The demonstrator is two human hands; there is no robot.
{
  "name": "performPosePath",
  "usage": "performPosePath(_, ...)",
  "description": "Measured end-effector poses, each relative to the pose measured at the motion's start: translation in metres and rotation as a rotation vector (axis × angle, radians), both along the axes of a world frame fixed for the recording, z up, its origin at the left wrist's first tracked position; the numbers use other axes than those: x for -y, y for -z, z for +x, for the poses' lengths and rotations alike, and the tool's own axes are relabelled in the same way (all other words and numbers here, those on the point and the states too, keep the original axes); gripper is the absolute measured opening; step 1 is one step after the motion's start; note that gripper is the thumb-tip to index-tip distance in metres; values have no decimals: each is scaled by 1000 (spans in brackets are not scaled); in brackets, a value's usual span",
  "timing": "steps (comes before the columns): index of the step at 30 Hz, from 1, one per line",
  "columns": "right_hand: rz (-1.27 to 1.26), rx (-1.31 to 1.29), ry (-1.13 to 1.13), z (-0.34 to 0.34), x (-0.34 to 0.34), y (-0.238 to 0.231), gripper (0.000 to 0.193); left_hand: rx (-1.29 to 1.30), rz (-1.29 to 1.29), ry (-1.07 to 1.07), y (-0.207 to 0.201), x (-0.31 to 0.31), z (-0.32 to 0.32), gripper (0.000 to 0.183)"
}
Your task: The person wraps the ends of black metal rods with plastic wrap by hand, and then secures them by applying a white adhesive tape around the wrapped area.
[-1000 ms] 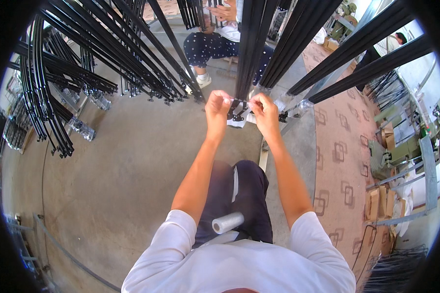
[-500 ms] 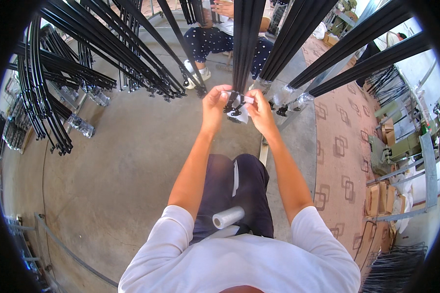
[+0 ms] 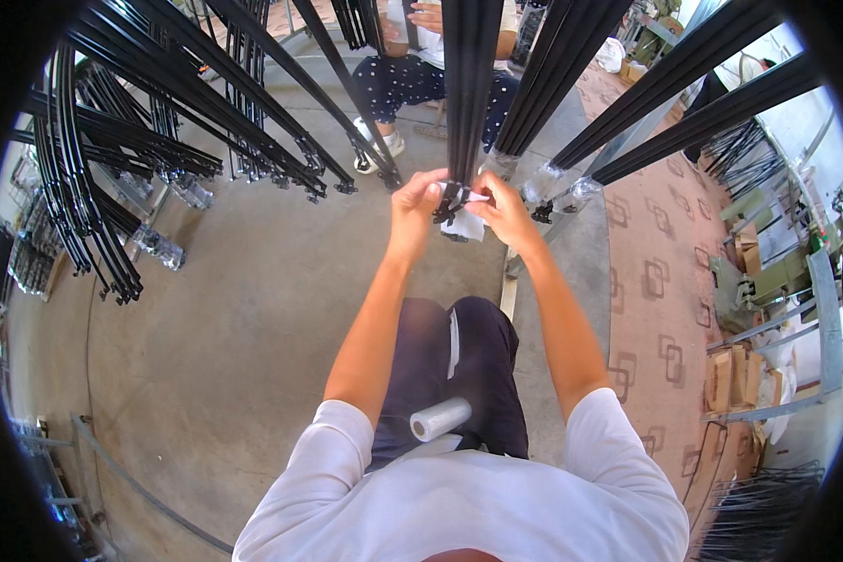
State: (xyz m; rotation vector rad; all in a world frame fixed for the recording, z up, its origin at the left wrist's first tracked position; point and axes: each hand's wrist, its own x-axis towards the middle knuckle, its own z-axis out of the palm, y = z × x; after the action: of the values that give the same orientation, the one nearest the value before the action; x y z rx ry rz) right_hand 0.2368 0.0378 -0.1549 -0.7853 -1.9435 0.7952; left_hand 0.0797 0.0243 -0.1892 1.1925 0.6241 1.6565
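Note:
A bundle of long black rods (image 3: pixel 465 112) hangs down in front of me, its small black end fittings at the bottom. My left hand (image 3: pixel 414 214) is closed at the left side of the bundle's lower end, thumb and fingers against it. On the other side my right hand (image 3: pixel 503 215) pinches a thin whitish piece of a white sheet (image 3: pixel 465 226), which lies around and behind the black fittings and hangs below them. Whether the sheet is film or paper I cannot tell. On my lap rests a roll of clear film (image 3: pixel 440 419).
More black rods (image 3: pixel 225 103) hang at the left. At the right, several rod bundles have film-wrapped ends (image 3: pixel 545 180). Facing me sits a person in dotted trousers (image 3: pixel 384 89). A patterned pink floor covering (image 3: pixel 660 309) and cardboard boxes (image 3: pixel 732 377) lie at the right.
The white sheet now hangs lower and spreads wider beneath the fittings. My right fingers have drawn its pinched piece into a narrower fold. Both hands stay at the bundle's end.

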Motion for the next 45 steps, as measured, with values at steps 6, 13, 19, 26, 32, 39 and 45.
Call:
performPosePath(6, 47, 99, 195, -13, 9, 0, 23, -17, 42, -58, -6, 4, 4, 19)
performPosePath(13, 28, -187, 180, -13, 9, 14, 20, -31, 19, -29, -8, 10, 2, 18)
performPosePath(19, 261, -132, 371, -21, 27, 7, 15, -119, -52, -152, 5, 12, 9, 13)
performPosePath(26, 296, -82, 364, -11, 24, 6, 15, -774, 317, -187, -25, 3, -19, 13)
performPosePath(32, 201, -110, 161, -5, 22, 7, 15, -701, 361, -236, -15, 3, -16, 13)
performPosePath(39, 16, -135, 8, -2, 13, 9, 15, -223, 107, -3, 21, 0, 1, 6)
performPosePath(45, -236, -256, -189, -3, 15, 13, 16, -51, 53, 66, 14, 7, -1, 5)
